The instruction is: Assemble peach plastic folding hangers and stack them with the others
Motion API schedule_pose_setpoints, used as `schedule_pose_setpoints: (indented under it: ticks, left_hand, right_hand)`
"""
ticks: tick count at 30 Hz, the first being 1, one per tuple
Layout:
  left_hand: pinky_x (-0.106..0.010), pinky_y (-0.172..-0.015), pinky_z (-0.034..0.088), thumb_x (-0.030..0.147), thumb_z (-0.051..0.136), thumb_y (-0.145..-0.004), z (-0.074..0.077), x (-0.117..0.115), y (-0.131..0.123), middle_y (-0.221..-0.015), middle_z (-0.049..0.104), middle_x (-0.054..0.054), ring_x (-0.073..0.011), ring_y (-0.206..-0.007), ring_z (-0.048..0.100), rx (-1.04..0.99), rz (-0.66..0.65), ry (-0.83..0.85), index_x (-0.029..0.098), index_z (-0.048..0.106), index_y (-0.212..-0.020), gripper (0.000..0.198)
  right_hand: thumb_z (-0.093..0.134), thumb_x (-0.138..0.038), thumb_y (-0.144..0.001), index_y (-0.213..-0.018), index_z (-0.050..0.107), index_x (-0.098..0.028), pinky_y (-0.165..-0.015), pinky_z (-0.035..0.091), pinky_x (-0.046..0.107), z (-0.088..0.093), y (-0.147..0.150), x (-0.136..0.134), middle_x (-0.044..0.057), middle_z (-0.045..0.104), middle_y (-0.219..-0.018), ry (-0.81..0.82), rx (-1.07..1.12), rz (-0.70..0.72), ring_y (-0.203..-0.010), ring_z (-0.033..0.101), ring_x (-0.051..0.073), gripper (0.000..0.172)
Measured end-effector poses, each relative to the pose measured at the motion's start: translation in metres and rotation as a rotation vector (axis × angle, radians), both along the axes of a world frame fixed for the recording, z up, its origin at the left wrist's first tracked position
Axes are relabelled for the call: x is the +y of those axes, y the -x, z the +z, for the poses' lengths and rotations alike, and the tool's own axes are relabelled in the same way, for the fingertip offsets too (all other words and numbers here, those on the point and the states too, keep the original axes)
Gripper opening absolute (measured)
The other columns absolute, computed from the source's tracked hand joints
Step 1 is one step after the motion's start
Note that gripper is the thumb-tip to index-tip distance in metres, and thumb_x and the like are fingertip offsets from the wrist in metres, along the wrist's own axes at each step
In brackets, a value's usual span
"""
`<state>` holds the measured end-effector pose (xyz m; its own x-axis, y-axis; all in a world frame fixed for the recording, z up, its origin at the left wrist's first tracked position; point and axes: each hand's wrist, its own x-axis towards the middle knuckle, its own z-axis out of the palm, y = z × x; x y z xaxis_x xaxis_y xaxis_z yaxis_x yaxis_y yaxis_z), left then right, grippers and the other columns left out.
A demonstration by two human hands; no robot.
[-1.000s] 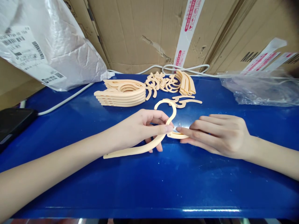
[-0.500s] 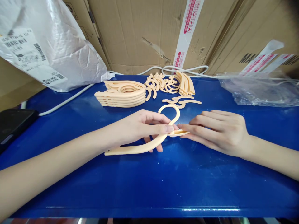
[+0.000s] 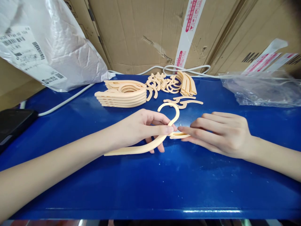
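Note:
My left hand (image 3: 145, 127) pinches a cream plastic hanger hook piece (image 3: 175, 113) between thumb and fingers, where its curved hook meets a long arm (image 3: 138, 150) that stretches out to the left under my wrist. My right hand (image 3: 218, 133) pinches a second, hollow hanger arm (image 3: 179, 135) whose inner end sits against the hook piece just below my left thumb. Whether the two parts are joined there I cannot tell. My right fingers cover the far end of that hollow arm. Both hands are above the blue table (image 3: 150, 185).
Behind my hands lie a stack of folded hangers (image 3: 122, 97), a pile of small hook parts (image 3: 160, 81), several hollow arms (image 3: 187, 84) and loose hook pieces (image 3: 185, 102). A grey parcel bag (image 3: 77, 59), black phone (image 3: 16, 125), white cable (image 3: 66, 102), clear plastic bag (image 3: 258, 91) and cardboard boxes (image 3: 141, 31) surround them.
The hook has tilted slightly to the left and the hollow arm has turned, so less of its inside shows. Both hands keep their hold.

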<state>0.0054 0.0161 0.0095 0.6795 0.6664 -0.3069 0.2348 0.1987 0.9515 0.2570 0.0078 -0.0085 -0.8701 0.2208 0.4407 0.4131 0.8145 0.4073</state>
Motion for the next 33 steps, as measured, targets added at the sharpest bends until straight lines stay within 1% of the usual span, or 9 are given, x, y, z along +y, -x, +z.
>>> schedule_pose_setpoints:
  ticks: [6,12,18,24,29,33]
  left_hand:
    - [-0.010,-0.045,0.050,0.025,0.060,-0.093,-0.0002,-0.0001,0.0003,-0.057,0.066,0.004,-0.0080,-0.049,0.065,-0.006,0.014,0.002,0.015,0.067,-0.094,0.013]
    - [-0.011,-0.044,0.050,0.029,0.059,-0.093,0.0003,-0.0011,-0.0015,-0.057,0.067,0.003,-0.0089,-0.049,0.064,0.033,0.041,-0.007,0.016,0.067,-0.097,0.015]
    - [-0.010,-0.043,0.049,0.022,0.058,-0.093,0.0041,-0.0023,-0.0042,-0.057,0.067,0.003,-0.0070,-0.046,0.062,0.030,0.066,0.011,0.014,0.066,-0.095,0.012]
    - [-0.009,-0.043,0.050,0.020,0.057,-0.093,0.0057,-0.0023,-0.0056,-0.057,0.067,0.004,-0.0065,-0.047,0.062,0.030,0.078,0.020,0.013,0.066,-0.093,0.011]
    - [-0.010,-0.044,0.049,0.022,0.058,-0.092,0.0055,-0.0028,-0.0061,-0.056,0.066,0.003,-0.0062,-0.045,0.060,0.054,0.089,0.022,0.013,0.064,-0.092,0.011]
    - [-0.012,-0.044,0.050,0.029,0.063,-0.089,0.0055,-0.0035,-0.0065,-0.056,0.066,0.002,-0.0072,-0.046,0.060,0.070,0.099,0.024,0.013,0.064,-0.090,0.016]
  right_hand:
    - [0.059,-0.031,-0.094,-0.106,0.062,-0.017,-0.053,0.035,0.027,-0.0007,0.0006,0.0000,-0.002,0.062,-0.071,0.002,-0.006,0.011,-0.059,0.048,0.012,0.019]
    - [0.060,-0.033,-0.093,-0.108,0.061,-0.017,-0.052,0.037,0.025,-0.0010,0.0008,-0.0009,-0.003,0.060,-0.069,-0.011,-0.005,0.019,-0.058,0.050,0.011,0.022]
    - [0.058,-0.034,-0.095,-0.111,0.060,-0.016,-0.053,0.038,0.024,-0.0014,0.0006,-0.0010,-0.004,0.060,-0.070,-0.013,-0.004,0.025,-0.056,0.051,0.009,0.024]
    - [0.057,-0.033,-0.096,-0.112,0.059,-0.016,-0.053,0.039,0.024,-0.0012,0.0008,-0.0014,-0.004,0.060,-0.070,0.008,0.001,0.026,-0.057,0.052,0.009,0.024]
    - [0.055,-0.034,-0.096,-0.111,0.059,-0.017,-0.052,0.039,0.024,-0.0009,0.0007,-0.0015,-0.004,0.060,-0.069,0.018,0.006,0.028,-0.056,0.051,0.009,0.023]
    - [0.055,-0.034,-0.096,-0.110,0.059,-0.017,-0.051,0.039,0.024,-0.0008,0.0003,-0.0013,-0.005,0.060,-0.069,0.027,0.004,0.033,-0.054,0.051,0.009,0.022]
